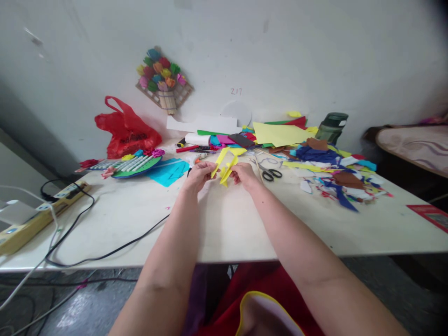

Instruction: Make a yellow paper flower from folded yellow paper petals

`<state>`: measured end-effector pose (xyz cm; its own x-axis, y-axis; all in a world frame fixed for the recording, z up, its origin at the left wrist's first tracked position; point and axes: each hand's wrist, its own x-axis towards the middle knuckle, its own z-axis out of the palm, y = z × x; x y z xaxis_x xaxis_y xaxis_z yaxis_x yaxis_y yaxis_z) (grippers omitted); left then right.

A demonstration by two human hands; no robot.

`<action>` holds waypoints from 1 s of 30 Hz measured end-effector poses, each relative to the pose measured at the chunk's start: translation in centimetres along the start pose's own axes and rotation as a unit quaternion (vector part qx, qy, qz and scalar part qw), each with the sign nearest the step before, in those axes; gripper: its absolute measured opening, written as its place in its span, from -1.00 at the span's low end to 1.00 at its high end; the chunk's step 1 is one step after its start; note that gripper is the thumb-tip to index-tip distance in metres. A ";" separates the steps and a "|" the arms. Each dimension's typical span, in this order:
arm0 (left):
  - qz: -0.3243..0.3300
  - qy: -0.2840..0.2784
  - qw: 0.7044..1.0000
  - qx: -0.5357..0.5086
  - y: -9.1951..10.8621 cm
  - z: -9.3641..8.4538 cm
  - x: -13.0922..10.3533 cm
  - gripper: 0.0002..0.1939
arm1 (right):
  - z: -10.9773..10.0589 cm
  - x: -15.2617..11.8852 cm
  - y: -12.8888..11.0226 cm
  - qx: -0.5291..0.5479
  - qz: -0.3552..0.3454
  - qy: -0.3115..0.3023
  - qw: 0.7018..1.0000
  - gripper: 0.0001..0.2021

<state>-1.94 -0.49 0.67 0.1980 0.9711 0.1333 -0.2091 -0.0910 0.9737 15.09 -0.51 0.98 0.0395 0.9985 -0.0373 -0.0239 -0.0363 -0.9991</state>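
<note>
Left hand (199,176) and right hand (245,176) both pinching a folded yellow paper strip (226,169) (above the pale wooden table (224,224)), black-handled scissors (271,173) at three o'clock

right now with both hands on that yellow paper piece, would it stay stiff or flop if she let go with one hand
The yellow paper piece looks thin, so its long strips would probably droop from one hand. Its folds may lend a little stiffness. Pinched between the left hand and right hand, it seems very light and would likely crease or tear easily.
</note>
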 end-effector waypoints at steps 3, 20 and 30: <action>0.004 -0.010 1.000 0.012 -0.1 0.0 0.1 -0.71 | 0.0 0.1 0.1 -0.013 0.004 -0.001 1.000 -0.87; 0.025 -0.021 0.997 0.064 0.0 0.1 0.0 -0.71 | 0.1 0.1 -0.3 -0.065 0.010 0.018 0.998 -0.88; 0.021 -0.030 0.990 0.136 -0.1 0.0 0.1 -0.73 | 0.3 -0.2 -0.5 -0.098 -0.007 0.012 0.995 -0.88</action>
<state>-1.88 -0.43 0.55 0.2525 0.9513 0.1768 0.0459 -0.1943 0.9799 14.80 -0.67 1.44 0.0616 0.9979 -0.0223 0.1713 -0.0326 -0.9847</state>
